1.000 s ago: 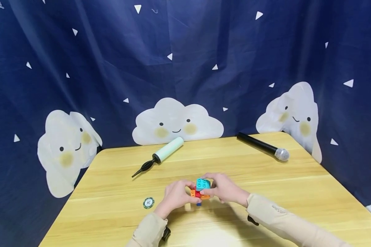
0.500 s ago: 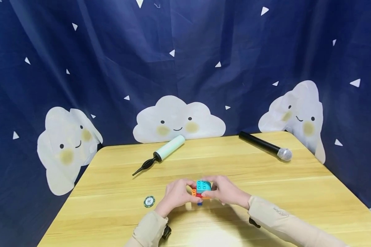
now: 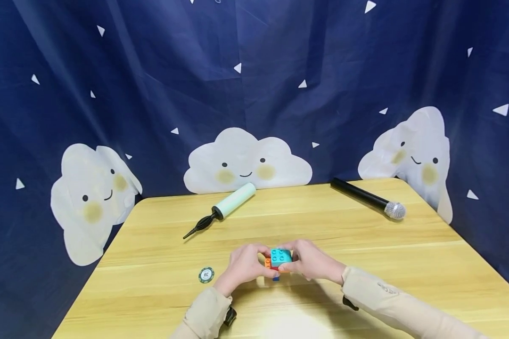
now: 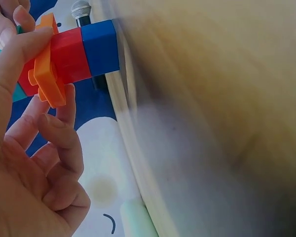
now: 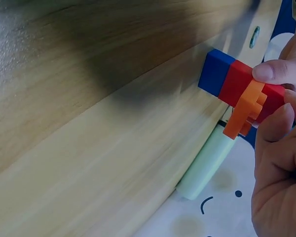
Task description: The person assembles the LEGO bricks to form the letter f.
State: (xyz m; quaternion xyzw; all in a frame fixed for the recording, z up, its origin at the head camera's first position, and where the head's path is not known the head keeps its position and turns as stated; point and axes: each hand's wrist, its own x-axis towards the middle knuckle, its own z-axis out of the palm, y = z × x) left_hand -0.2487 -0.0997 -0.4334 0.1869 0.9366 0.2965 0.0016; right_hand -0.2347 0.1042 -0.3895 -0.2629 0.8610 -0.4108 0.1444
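A stack of toy building bricks stands between both hands in the head view. Its top is a teal brick; below come red bricks, a flat orange brick that juts out sideways, and a blue brick at the base. My left hand pinches the stack around the orange brick, thumb on the near side and fingers behind. With thumb and fingers my right hand grips the teal brick, which sits right over the upper red brick. The right wrist view shows the blue end held above the wooden table.
Left of the hands lies a green-and-white poker chip marked 20. A mint hand pump with a black nozzle lies farther back. At the back right rests a black microphone. A dark blue curtain hangs behind the table.
The teal brick has come down closer onto the red brick, hiding its top. Both hands keep their grip. The head view has shifted slightly.
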